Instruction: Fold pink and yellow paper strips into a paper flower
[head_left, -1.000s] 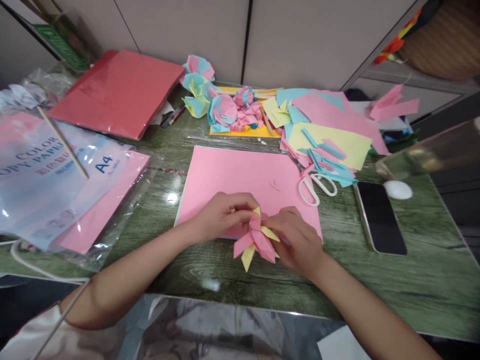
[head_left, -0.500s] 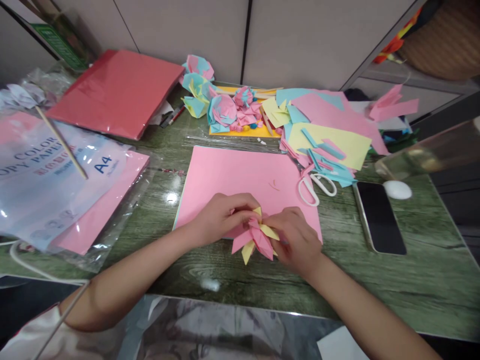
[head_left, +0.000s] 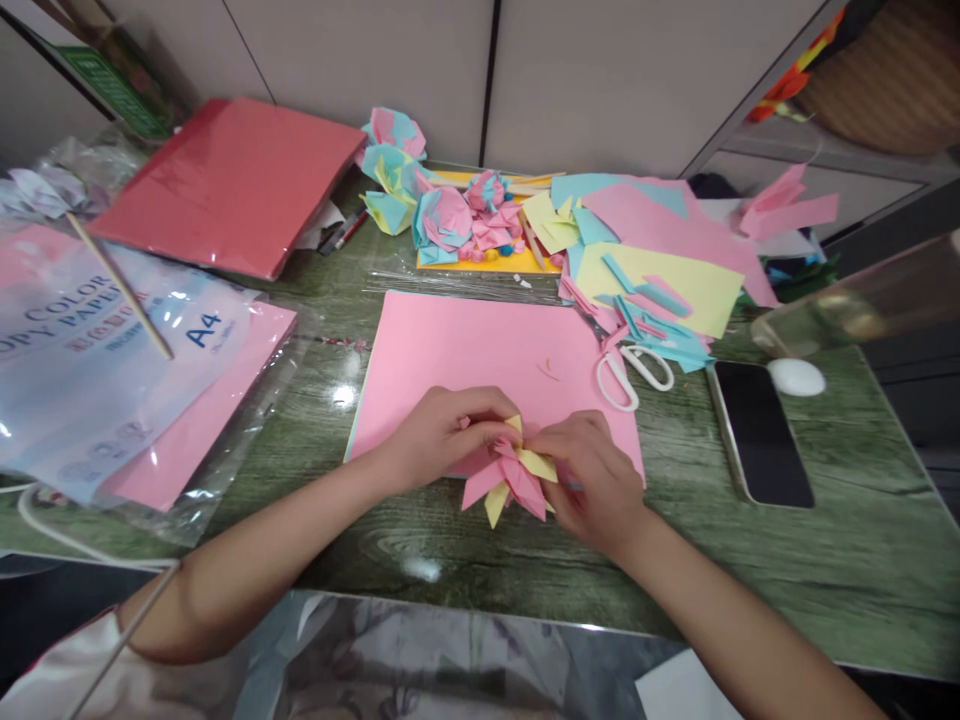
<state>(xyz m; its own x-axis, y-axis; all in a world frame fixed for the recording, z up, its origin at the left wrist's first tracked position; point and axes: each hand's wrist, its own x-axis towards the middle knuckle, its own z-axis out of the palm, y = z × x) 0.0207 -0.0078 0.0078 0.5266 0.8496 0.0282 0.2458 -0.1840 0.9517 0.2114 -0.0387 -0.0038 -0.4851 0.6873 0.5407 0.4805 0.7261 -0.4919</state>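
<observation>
A folded paper flower (head_left: pixel 517 478) with pink and yellow pointed petals is held between my two hands, over the near edge of a pink paper stack (head_left: pixel 472 350). My left hand (head_left: pixel 442 440) pinches its upper left side with thumb and forefinger. On the other side, my right hand (head_left: pixel 592 480) grips a yellow petal, its fingers curled and partly hidden. White-handled scissors (head_left: pixel 636 380) lie at the stack's right edge, their blades partly under paper strips.
A phone (head_left: pixel 761 432) and a white mouse-shaped object (head_left: pixel 796 377) lie at the right. Paper scraps (head_left: pixel 660 285) and finished paper flowers (head_left: pixel 446 220) are at the back. Bagged copy paper (head_left: pixel 112 370) and a red folder-like pack (head_left: pixel 232 185) occupy the left. Thin wires (head_left: pixel 465 287) lie behind the stack.
Both hands keep nearly the same hold on the paper flower. Its lower petals have shifted very slightly, and the view has moved a little.
</observation>
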